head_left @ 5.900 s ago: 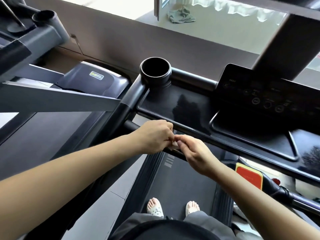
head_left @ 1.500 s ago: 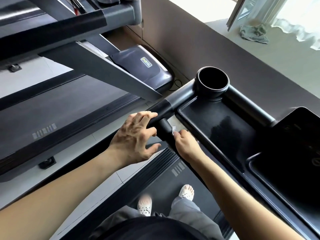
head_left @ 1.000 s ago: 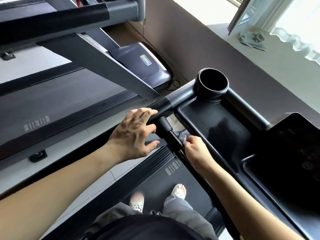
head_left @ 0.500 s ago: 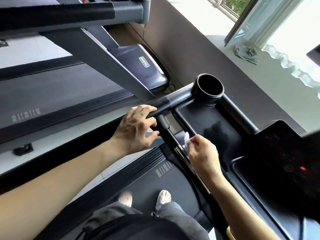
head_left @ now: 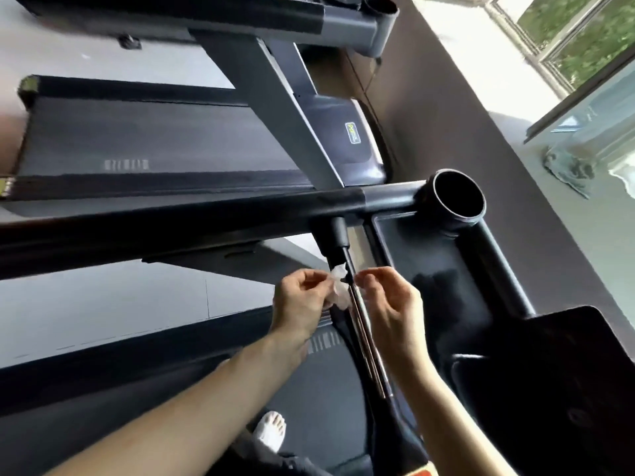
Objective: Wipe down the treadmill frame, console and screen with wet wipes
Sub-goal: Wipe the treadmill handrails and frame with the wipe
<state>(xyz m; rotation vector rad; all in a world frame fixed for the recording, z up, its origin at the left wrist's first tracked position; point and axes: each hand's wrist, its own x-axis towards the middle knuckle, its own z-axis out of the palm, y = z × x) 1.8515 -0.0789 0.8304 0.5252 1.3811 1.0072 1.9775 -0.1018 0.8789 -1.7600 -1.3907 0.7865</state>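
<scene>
Pinched in the curled fingers of the left hand (head_left: 302,300), a crumpled wet wipe (head_left: 338,290) lies against the thin metal bar (head_left: 364,334) just right of the grip. The right hand (head_left: 391,304), just across the bar, has thumb and forefinger drawn together; whether they catch the wipe cannot be told. The wipe looks light, limp and damp, likely to bunch, and is probably best held as a folded pad. Beyond the grip are the padded handrail (head_left: 171,221), cup holder (head_left: 458,201) and glossy console tray (head_left: 429,255). The bar separates the hands.

Two treadmills (head_left: 171,219) (head_left: 137,132), two cup holders (head_left: 458,201) (head_left: 379,5), two hands (head_left: 302,305) (head_left: 390,305), one wet wipe (head_left: 338,292), one foot (head_left: 271,431), one cloth (head_left: 567,166).
</scene>
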